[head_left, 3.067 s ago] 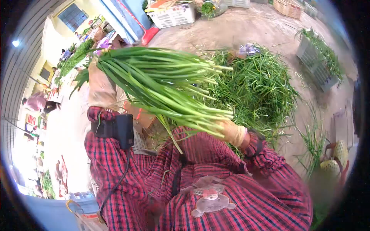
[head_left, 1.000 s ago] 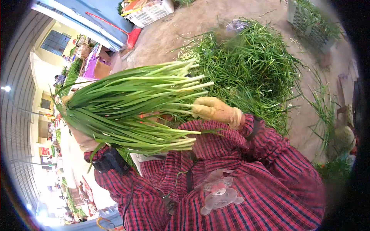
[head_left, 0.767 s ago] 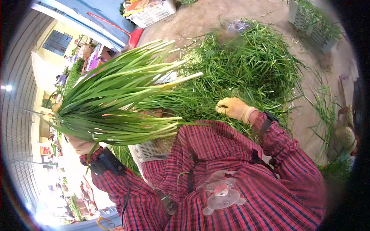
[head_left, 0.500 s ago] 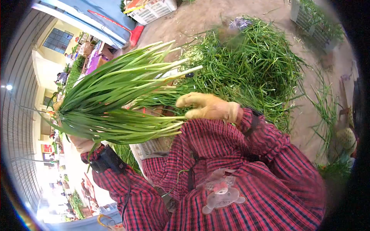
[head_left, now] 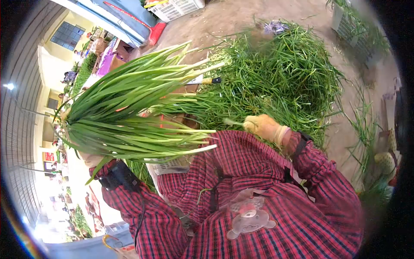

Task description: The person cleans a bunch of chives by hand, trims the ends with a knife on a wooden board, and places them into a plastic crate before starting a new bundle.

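Note:
A large fanned bunch of long green leafy stalks [head_left: 142, 95] stretches across the left side, pale ends toward the right. My left hand [head_left: 88, 157], gloved, grips it at the leafy end and is mostly hidden behind the leaves. To the right of the pale ends is my right hand [head_left: 261, 127] in a yellowish glove, fingers closed on a thin pale stalk piece [head_left: 233, 122]. A knife [head_left: 209, 80] with a yellow and black handle lies behind the bunch, its blade partly covered.
Loose green leaves form a big pile [head_left: 284, 73] on the floor ahead. White crates stand at the top [head_left: 174, 10] and upper right [head_left: 345, 26]. A red broom or dustpan [head_left: 156, 33] leans near the blue wall. A perforated tray [head_left: 170, 166] is by my lap.
My right hand has moved right, away from the stalk ends, and closed from a spread pose, now with a thin piece in it. The bunch has shifted slightly and fanned wider.

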